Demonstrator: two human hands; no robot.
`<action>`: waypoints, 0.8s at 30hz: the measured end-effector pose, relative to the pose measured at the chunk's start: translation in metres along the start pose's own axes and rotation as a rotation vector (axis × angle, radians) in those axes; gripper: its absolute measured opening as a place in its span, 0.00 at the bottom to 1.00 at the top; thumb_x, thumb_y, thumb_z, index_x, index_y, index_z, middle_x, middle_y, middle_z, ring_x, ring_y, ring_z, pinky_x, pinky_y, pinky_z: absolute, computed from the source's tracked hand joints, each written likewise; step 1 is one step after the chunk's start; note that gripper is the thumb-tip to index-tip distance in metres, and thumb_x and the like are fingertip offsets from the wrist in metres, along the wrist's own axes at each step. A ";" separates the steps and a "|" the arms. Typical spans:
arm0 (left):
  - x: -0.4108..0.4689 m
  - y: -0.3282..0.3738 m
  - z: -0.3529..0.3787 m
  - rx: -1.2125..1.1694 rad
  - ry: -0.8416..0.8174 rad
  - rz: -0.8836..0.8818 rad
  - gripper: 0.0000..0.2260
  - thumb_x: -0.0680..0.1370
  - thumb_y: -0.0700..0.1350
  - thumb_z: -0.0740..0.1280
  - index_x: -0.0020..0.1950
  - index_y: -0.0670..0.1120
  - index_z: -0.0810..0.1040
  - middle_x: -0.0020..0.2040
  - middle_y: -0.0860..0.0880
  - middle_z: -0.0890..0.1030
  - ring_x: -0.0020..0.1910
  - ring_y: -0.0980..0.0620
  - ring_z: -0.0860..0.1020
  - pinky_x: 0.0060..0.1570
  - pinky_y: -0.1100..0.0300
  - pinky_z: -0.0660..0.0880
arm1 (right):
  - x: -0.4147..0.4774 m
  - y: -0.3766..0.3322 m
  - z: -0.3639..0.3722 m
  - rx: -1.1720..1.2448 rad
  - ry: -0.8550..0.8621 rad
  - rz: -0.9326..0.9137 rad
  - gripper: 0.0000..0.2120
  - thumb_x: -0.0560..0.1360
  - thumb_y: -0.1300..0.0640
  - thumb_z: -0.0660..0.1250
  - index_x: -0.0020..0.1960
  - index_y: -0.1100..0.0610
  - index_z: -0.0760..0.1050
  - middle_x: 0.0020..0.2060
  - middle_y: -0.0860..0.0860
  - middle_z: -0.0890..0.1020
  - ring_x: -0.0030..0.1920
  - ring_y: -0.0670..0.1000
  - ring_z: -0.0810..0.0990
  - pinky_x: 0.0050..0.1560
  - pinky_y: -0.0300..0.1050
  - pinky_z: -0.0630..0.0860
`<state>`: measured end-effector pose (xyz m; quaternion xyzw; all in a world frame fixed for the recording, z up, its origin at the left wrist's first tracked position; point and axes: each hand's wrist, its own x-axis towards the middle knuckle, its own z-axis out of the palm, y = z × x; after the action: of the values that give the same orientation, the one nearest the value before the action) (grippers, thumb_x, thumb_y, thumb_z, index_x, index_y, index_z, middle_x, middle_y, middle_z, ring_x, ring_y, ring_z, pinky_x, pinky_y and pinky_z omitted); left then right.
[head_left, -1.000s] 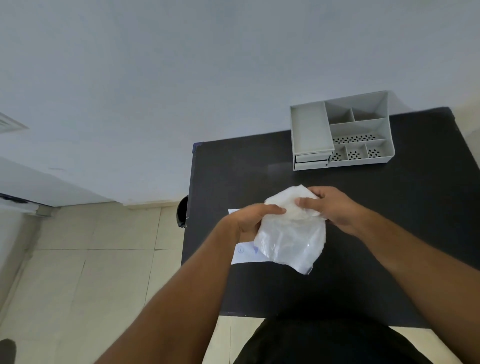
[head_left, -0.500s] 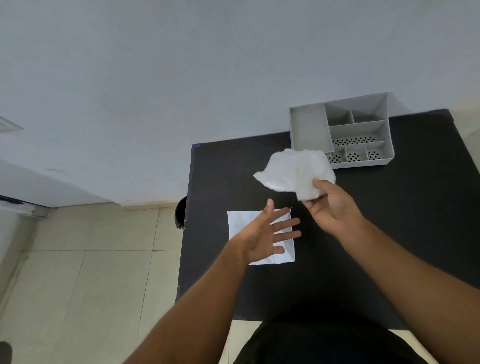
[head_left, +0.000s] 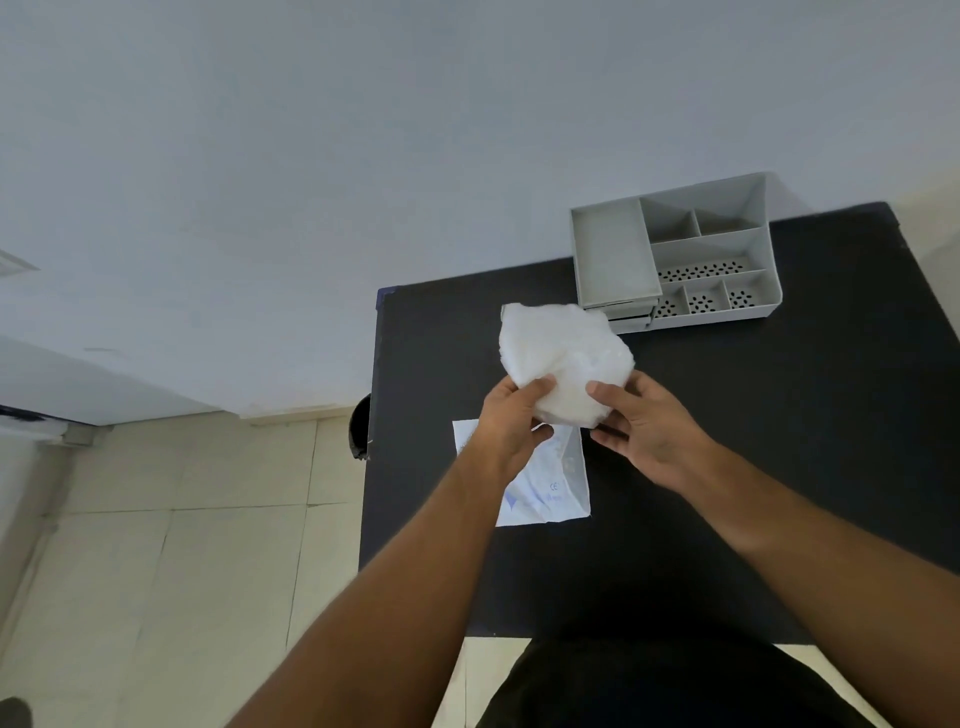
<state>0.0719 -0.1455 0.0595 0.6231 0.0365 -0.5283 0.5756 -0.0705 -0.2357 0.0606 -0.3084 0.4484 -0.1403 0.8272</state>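
Note:
A crumpled white plastic bag (head_left: 563, 358) is held up above the black table (head_left: 779, 467). My left hand (head_left: 511, 421) pinches its lower left edge with the thumb on top. My right hand (head_left: 641, 426) pinches its lower right edge, thumb on the bag and fingers beneath. Under my hands a flat white packet with blue print (head_left: 550, 488) lies on the table, partly hidden by my left wrist.
A grey plastic desk organiser (head_left: 675, 254) with several compartments and small drawers stands at the table's far edge against the white wall. The table's left edge (head_left: 371, 415) drops to a tiled floor (head_left: 156, 545). A dark round object (head_left: 359, 426) sits beside that edge.
My left hand rose from the flat packet and took hold of the bag's lower edge. The bag, held by the right hand alone half a second ago, is now held by both.

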 end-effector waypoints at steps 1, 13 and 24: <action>0.000 -0.001 -0.001 0.029 -0.001 -0.003 0.13 0.79 0.42 0.71 0.63 0.48 0.79 0.62 0.45 0.82 0.62 0.41 0.79 0.56 0.47 0.79 | 0.000 -0.001 0.001 -0.036 0.025 -0.013 0.23 0.74 0.61 0.74 0.67 0.53 0.73 0.61 0.53 0.82 0.54 0.54 0.83 0.47 0.49 0.80; 0.003 -0.014 0.006 -0.057 -0.054 -0.063 0.21 0.76 0.46 0.75 0.68 0.45 0.77 0.63 0.42 0.82 0.62 0.40 0.81 0.61 0.42 0.79 | 0.003 -0.002 -0.003 -0.298 0.115 -0.136 0.20 0.72 0.60 0.78 0.56 0.43 0.75 0.53 0.46 0.83 0.53 0.52 0.83 0.52 0.56 0.84; 0.014 -0.007 0.005 -0.053 -0.053 -0.060 0.25 0.72 0.37 0.78 0.68 0.42 0.78 0.62 0.41 0.84 0.59 0.40 0.83 0.50 0.45 0.83 | 0.008 -0.007 -0.008 -0.344 0.068 -0.021 0.04 0.80 0.53 0.67 0.53 0.47 0.79 0.52 0.52 0.85 0.53 0.55 0.84 0.57 0.56 0.80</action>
<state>0.0709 -0.1549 0.0459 0.5922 0.0539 -0.5604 0.5765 -0.0725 -0.2480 0.0565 -0.4451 0.4904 -0.0803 0.7450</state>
